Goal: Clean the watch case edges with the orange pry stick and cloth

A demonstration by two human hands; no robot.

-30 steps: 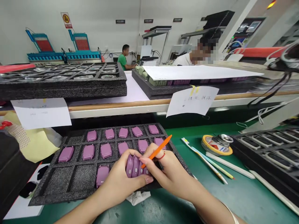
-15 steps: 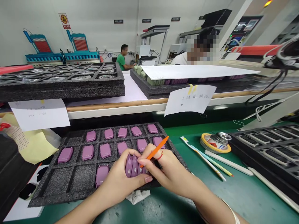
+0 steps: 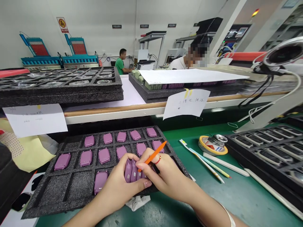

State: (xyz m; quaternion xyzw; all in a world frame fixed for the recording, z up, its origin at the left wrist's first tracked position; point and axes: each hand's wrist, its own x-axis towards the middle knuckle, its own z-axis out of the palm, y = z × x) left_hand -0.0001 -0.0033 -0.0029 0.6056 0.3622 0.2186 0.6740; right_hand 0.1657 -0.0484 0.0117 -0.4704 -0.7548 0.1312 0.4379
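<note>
My left hand is wrapped round a row of several purple watch-like cases, standing on edge side by side. An orange pointed stick is pinched in my right hand, its lower end at the cases. Both hands are over the front right part of a black foam tray. More purple cases lie flat, one to a compartment, in the tray. The tray's part beneath my hands is hidden.
Brushes, a yellow-rimmed round container and pale strips lie right of the tray. Another black tray stands far right. A shelf edge with foam trays and hanging papers crosses behind. Two people are beyond it.
The view has shifted a little, so most things sit slightly further left and lower. My hands keep their hold on the cases and the orange stick.
</note>
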